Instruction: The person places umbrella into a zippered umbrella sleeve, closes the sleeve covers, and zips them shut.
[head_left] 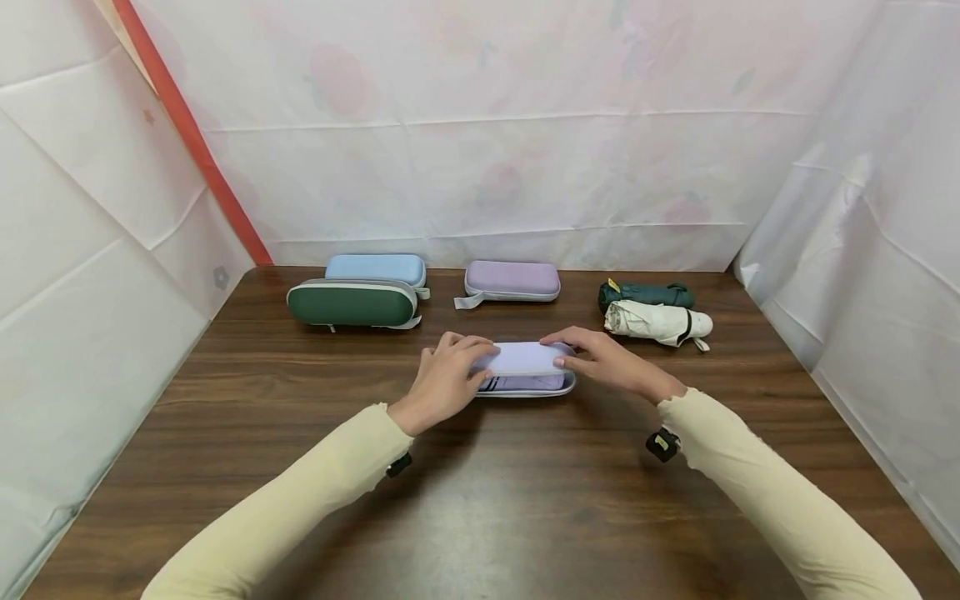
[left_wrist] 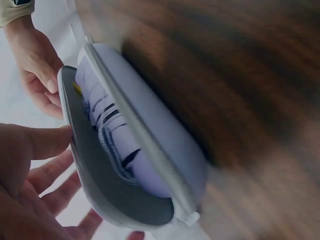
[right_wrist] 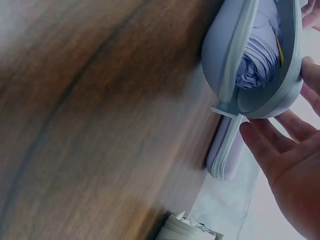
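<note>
A lavender zip case (head_left: 522,358) lies partly open on the table in front of me, its lid tilted over the base. Inside is a folded lavender umbrella (right_wrist: 257,62), with dark stripes and a looped cord (left_wrist: 111,150) showing in the left wrist view. My left hand (head_left: 447,375) holds the lid's left end, thumb at the front rim and fingers spread over the outside. At the other end, my right hand (head_left: 603,358) grips the lid in the same manner, thumb at the rim and fingertips on top.
Behind, to the left, a green case (head_left: 351,303) stands before a light blue case (head_left: 377,267). A purple case (head_left: 513,280) lies at the back middle. Two folded umbrellas, dark green (head_left: 648,295) and white (head_left: 656,322), lie at the right. White curtains surround the wooden table (head_left: 480,500).
</note>
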